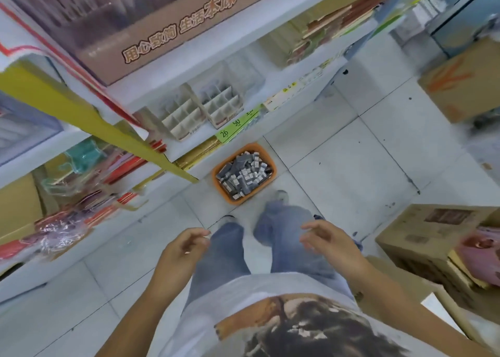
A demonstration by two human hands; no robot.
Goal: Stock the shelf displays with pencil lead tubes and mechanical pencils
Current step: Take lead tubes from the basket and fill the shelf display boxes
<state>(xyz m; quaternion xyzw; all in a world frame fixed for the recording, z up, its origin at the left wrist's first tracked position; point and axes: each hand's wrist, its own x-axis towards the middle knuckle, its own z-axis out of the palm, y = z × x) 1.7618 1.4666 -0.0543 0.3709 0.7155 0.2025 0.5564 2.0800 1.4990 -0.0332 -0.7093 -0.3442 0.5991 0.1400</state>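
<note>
**Orange basket as reference: stock on the floor, hands empty**

White shelving (pixel 205 56) is seen above and to the left of the orange basket (pixel 216 172), which has been set on the tiled floor at the shelf foot, presumably so that stock can be lifted straight up to the displays. Brown cartons (pixel 460 86) are stood well to the right of the basket, apart from the walking space. Two divided cardboard display trays (pixel 186 116) are placed on the shelf directly above the basket, behind a green price strip (pixel 232 129); their compartments appear largely unfilled, so the stocking is judged barely begun. The left hand (pixel 186 245) and the right hand (pixel 327 239) are held below the basket in the view, near the person's legs, apart from each other; the fingers are loosely curled and nothing is held, which suggests a reach is being prepared. The pencil lead tubes (pixel 244 171), grey with pale labels, are heaped loose inside the basket. Mechanical pencils cannot be made out.
</note>
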